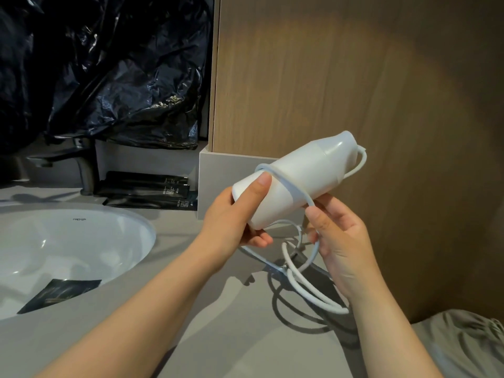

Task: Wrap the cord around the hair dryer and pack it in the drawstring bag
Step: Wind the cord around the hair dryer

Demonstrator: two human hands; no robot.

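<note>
Cord (290, 184) is hanging in loose white loops from the hair dryer (302, 170), with one turn lying round its barrel. We are gripping the dryer's wide end in our left hand (234, 214), fingers (262, 184) curled round it, holding it tilted above the grey desk (218, 323) beside the sink (81, 241). Our right hand (338, 238) is pinching the cord just under the barrel. Crumpled grey fabric (463, 345) is lying at the lower right.

hair dryer (300, 175): white, tilted, nozzle up-right | cord (285, 256): white, one turn round body, rest hanging looped
</note>
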